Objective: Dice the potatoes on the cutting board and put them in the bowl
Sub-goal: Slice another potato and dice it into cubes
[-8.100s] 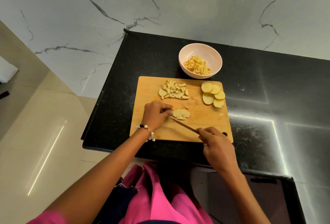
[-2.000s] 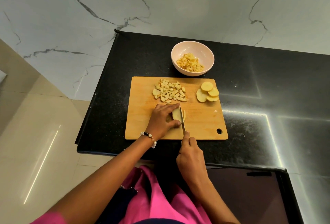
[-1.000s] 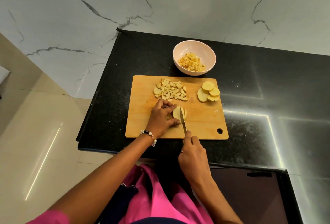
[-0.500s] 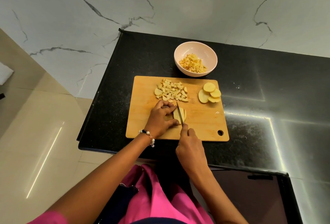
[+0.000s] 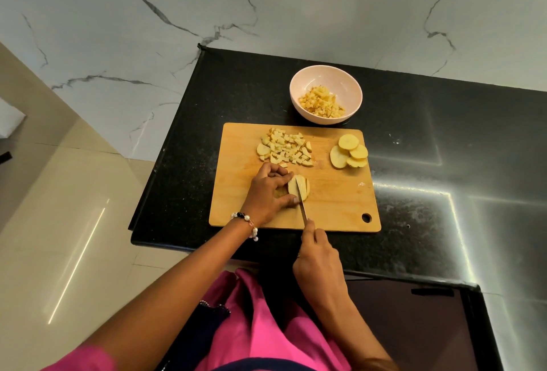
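Observation:
A wooden cutting board [image 5: 340, 207] lies on the black counter. My left hand [image 5: 268, 193] pinches a potato slice [image 5: 302, 186] at the board's middle, fingers curled over its left side. My right hand [image 5: 318, 255] grips a knife [image 5: 302, 208] whose blade crosses the slice lengthwise. A heap of diced potato [image 5: 285, 150] sits at the board's far left-centre. Three round potato slices [image 5: 349, 153] overlap at the far right. Behind the board stands a pale pink bowl [image 5: 325, 77] holding diced potato [image 5: 321, 102].
The black counter [image 5: 444, 163] extends to the right. Its left edge drops to a beige floor [image 5: 59, 222]. A marble wall [image 5: 266, 0] rises behind. A dark panel [image 5: 414, 326] lies at the near right.
Since 8 s ago one more slice left the right stack and the diced heap grew. In the last second the knife shifted slightly left across the held slice.

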`<action>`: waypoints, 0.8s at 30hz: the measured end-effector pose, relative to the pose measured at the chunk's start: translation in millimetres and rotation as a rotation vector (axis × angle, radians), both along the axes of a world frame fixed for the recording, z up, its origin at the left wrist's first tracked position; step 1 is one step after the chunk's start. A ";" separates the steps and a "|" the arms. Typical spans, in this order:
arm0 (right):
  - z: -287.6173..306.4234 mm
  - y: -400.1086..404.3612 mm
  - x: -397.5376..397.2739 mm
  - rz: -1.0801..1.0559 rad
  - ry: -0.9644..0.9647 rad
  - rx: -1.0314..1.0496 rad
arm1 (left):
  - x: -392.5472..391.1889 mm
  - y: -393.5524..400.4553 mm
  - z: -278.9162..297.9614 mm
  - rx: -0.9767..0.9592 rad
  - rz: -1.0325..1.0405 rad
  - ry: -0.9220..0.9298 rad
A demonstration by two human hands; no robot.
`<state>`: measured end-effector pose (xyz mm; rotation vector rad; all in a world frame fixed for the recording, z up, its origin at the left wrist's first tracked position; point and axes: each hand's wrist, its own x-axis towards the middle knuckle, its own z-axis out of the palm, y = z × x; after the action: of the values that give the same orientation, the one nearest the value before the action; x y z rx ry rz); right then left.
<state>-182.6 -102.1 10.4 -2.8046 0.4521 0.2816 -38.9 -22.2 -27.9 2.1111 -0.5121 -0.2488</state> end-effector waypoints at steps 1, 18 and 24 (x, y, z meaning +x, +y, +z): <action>4.0 -0.8 1.8 -0.009 -0.004 0.028 | 0.3 0.1 -0.1 0.009 -0.003 0.001; 6.7 -1.3 36.4 0.000 -0.009 0.042 | 0.1 2.0 -0.9 -0.013 0.022 0.027; 4.3 7.7 43.5 -0.001 -0.023 -0.013 | 0.0 0.2 -1.2 -0.037 0.036 0.016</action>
<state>-139.1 -94.4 14.7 -2.8171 0.4513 0.2476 -38.9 -22.0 -29.1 2.0787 -0.4657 -0.2341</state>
